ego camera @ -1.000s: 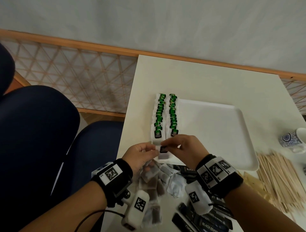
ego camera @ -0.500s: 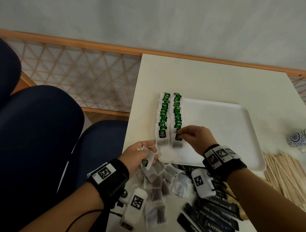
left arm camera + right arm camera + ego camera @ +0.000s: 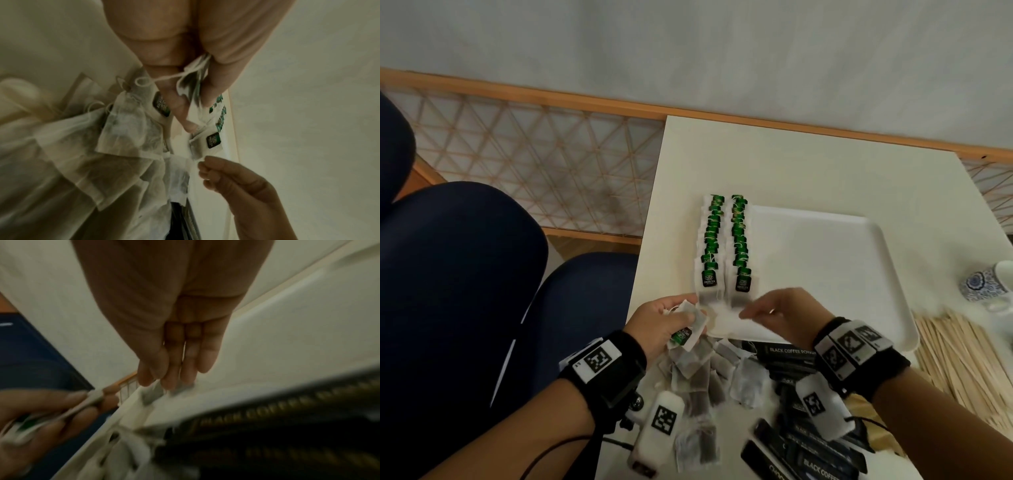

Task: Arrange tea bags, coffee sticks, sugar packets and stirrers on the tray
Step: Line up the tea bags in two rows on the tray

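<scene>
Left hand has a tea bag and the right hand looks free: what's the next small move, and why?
Probably pass the tea bag from the left hand to the empty right hand, then lay it at the near end of a row. Both rows end right there, with bare tray beside.

**Paper, plastic, wood**

Tea bags point(image 3: 697, 366), lower centre, are thin, translucent paper with glossy green tags. The tray point(image 3: 825, 260) looks smooth matt white plastic. Stirrers point(image 3: 962, 353) at right are pale bare wood; coffee sticks point(image 3: 787, 353) glossy black.

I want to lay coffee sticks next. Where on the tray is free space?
The tray is bare right of the two tea bag rows, up to its right rim. Crowded: the table before it, with loose tea bags and coffee sticks.
</scene>
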`<move>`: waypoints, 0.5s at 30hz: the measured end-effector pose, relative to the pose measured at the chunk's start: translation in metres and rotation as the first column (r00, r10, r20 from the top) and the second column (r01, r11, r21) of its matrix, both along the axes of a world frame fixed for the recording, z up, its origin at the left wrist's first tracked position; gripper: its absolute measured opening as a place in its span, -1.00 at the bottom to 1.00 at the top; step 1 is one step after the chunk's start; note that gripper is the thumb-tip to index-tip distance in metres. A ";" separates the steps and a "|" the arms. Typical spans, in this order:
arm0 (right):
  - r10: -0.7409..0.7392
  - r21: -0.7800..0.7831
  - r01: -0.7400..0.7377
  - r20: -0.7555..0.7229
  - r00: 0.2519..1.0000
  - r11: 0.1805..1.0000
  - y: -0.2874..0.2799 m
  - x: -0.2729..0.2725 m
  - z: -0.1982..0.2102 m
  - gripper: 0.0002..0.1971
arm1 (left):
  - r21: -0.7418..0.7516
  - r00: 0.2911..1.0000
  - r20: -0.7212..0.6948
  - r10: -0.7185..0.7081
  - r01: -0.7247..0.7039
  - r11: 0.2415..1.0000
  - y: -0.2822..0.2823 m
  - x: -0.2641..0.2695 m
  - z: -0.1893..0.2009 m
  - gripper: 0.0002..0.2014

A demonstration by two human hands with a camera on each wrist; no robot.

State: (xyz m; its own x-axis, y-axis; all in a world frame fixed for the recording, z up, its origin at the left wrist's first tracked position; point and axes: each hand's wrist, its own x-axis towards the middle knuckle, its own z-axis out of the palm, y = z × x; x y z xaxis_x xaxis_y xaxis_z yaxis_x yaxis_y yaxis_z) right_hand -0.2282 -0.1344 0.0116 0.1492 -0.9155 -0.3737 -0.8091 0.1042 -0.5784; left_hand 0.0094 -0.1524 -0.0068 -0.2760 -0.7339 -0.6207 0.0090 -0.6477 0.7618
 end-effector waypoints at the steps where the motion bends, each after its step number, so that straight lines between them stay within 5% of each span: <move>1: 0.035 0.047 -0.035 0.004 0.999 0.998 0.002 0.001 -0.002 -0.78 | 0.005 1.000 -0.009 0.008 -0.008 1.000 0.000 -0.001 0.001 -0.75; 15: -0.013 0.065 0.010 0.039 0.999 0.998 -0.008 0.012 -0.014 -0.72 | -0.013 0.999 0.014 -0.034 0.034 0.999 -0.004 -0.010 0.000 -0.66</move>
